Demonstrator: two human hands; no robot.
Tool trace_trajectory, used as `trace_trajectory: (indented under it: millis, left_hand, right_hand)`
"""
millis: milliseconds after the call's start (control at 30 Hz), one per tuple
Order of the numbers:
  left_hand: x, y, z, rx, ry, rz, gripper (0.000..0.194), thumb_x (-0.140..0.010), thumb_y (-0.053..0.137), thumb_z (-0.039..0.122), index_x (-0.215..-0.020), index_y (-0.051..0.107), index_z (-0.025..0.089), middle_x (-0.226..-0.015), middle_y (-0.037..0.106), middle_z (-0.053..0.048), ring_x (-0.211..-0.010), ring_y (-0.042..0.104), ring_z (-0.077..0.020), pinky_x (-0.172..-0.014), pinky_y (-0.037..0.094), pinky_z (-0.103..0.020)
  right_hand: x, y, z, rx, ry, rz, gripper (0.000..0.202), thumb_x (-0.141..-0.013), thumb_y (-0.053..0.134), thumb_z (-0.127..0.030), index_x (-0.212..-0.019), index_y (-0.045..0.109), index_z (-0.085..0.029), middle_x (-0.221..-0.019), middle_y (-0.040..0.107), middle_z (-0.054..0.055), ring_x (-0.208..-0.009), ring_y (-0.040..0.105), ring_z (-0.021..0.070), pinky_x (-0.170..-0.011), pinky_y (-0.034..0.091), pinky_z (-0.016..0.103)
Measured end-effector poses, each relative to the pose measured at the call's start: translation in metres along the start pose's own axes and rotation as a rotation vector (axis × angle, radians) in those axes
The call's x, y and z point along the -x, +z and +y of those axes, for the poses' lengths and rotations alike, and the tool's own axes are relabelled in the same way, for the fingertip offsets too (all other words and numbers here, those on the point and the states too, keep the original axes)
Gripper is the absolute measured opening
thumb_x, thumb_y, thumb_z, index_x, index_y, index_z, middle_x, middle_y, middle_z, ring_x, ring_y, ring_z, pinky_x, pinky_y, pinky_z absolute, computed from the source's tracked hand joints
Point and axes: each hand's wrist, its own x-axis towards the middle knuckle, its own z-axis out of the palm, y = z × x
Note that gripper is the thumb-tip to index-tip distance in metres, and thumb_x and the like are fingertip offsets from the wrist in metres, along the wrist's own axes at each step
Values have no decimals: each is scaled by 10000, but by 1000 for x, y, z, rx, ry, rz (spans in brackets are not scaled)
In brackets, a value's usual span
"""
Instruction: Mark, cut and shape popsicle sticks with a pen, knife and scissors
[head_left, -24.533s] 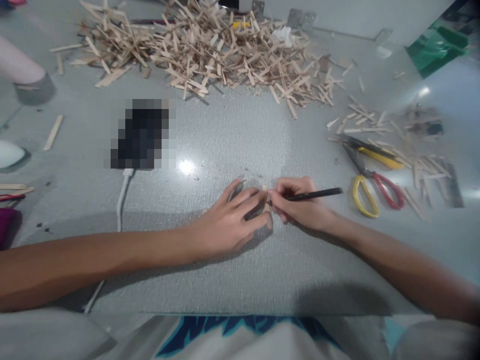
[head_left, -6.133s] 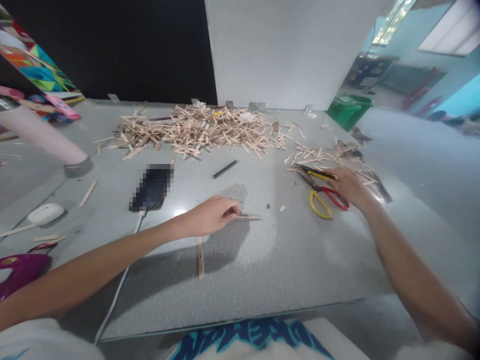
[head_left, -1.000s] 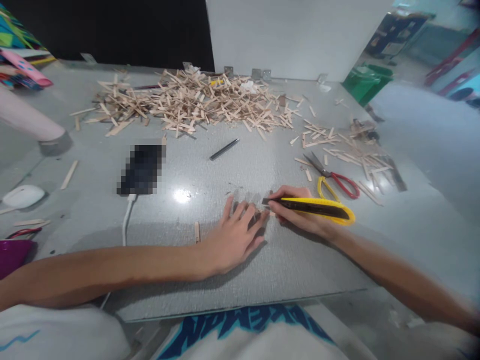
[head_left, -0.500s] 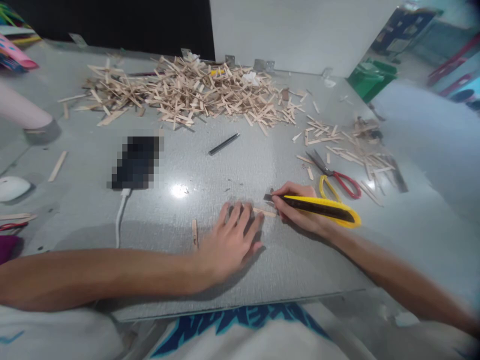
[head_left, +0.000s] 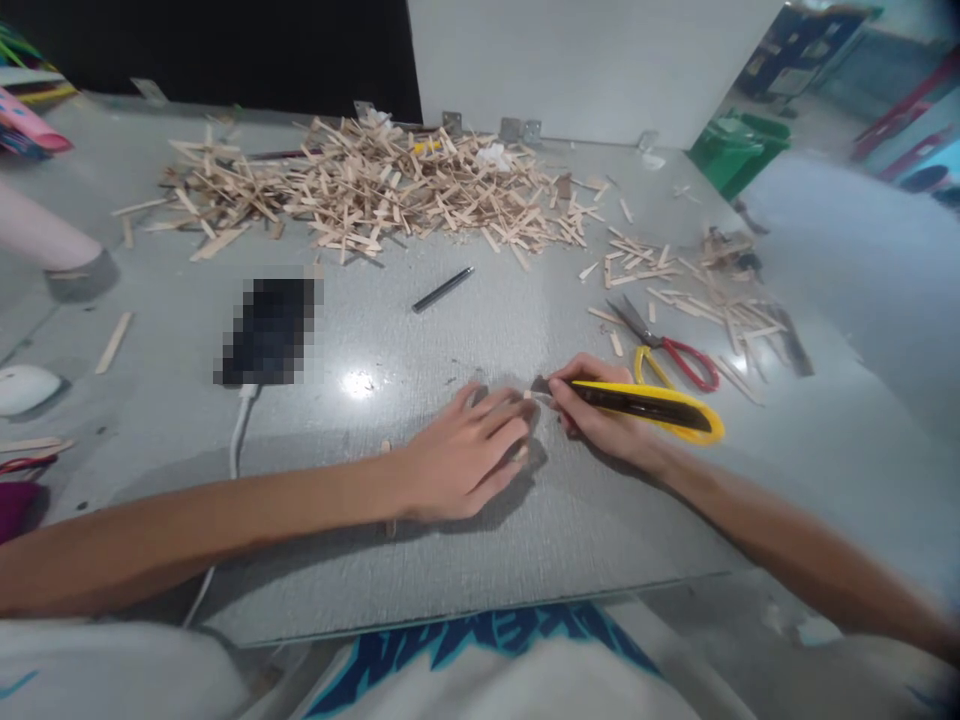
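Note:
My left hand is closed low over the tabletop, its fingers bent around a small wooden stick. Only bits of that stick show; the fingers hide the rest. In my right hand is a yellow and black utility knife, gripped near its front. Its dark blade points left, close to the left fingertips and the stick's end; whether they touch I cannot tell. Another wooden stick lies partly hidden beneath my left wrist. Scissors with red and yellow handles rest just beyond my right hand.
A heap of wooden sticks spreads along the back, with more cut pieces at the right. A dark pen lies mid-table. On the left are a blurred-out dark device with a white cable and a white mouse.
My left hand has gone from lying spread over the stick to curling its fingers around it, turning it. The knife in my right hand has shifted slightly up.

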Motion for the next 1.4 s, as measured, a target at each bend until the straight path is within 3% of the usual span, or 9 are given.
trace_trajectory:
  millis: [133,233,400,533,933,1167,1400]
  left_hand:
    - [1,5,-11,-138,54,-50,389,-1159,469,394,-1474,613,216,-1749,465,-176,-1662,349,-434,-1334,160,-795]
    - [3,11,-10,-197,-13,-43,491,-1168,455,347,-1631,507,193,-1752,446,-219,-1649,381,-439,-1325,213,-778]
    - [6,17,-7,-178,-67,-23,603,-1176,471,369,-1748,362,217,-1797,361,-240,-1674,352,-444,-1326,247,-752]
    - [5,18,-6,-170,-42,-30,623,-1162,517,358,-1755,346,275,-1813,327,-235,-1699,305,-439,-1333,251,-748]
    - [1,14,-1,-138,-70,-26,628,-1156,522,378,-1756,356,295,-1791,380,-222,-1673,359,-446,-1323,250,-772]
    - [1,13,0,-176,-48,-35,615,-1167,487,382,-1751,362,235,-1768,383,-282,-1663,367,-473,-1312,262,-777]
    - [0,15,-3,-188,-20,-21,654,-1164,496,405,-1768,315,229,-1769,385,-278,-1658,375,-478,-1323,281,-751]
  right_hand:
    - [-3,3,4,-98,47,99,416,-988,770,-620,-892,644,-235,-685,706,-17,-458,589,114,-390,470,230]
    - [-3,2,3,-85,34,104,402,-1003,757,-601,-883,651,-232,-667,697,-20,-445,575,112,-389,455,236]
    - [3,-2,-8,159,-69,-18,342,-1049,724,-515,-864,698,-229,-578,646,-25,-479,575,125,-486,475,264]
    - [4,-2,-12,240,-100,-58,295,-1056,707,-482,-907,713,-228,-607,670,-18,-534,607,134,-524,477,262]
    - [4,-3,-6,200,-53,-77,257,-1059,727,-475,-967,734,-235,-627,710,-17,-546,662,148,-547,526,268]
    - [4,-2,-6,229,-73,-77,253,-1071,714,-453,-947,723,-233,-623,707,-22,-549,665,144,-571,521,268]
    - [4,0,-12,266,-145,-63,252,-1082,689,-378,-882,681,-223,-591,661,-44,-514,618,114,-563,479,250]
